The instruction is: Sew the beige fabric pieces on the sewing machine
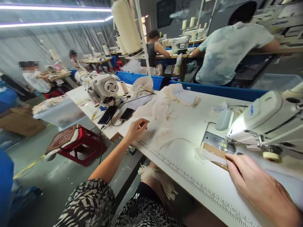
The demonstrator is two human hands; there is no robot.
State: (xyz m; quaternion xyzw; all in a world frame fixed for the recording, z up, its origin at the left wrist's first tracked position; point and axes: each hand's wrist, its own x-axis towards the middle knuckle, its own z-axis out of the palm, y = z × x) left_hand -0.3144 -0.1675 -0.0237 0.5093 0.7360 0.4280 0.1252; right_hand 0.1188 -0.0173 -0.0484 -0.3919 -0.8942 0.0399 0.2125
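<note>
At lower right, the right hand (pixel 260 184) has its fingertips at the edge of a tan piece (pixel 213 149) under a sewing machine (pixel 258 116); I cannot tell whether they pinch it. Mid-frame, the left hand (pixel 136 127) is beside sheer cloth (pixel 151 112), its grip unclear. The white table (pixel 202 110) carries a printed ruler (pixel 189 180) along its near edge. Beyond are a red stool (pixel 88 145) at left, another machine (pixel 104 86), a co-worker (pixel 229 53) upper right, and light tubes (pixel 54 8) upper left.

Right edge crops the sewing machine (pixel 259 116); pale cloth (pixel 161 110) looks blurred.
</note>
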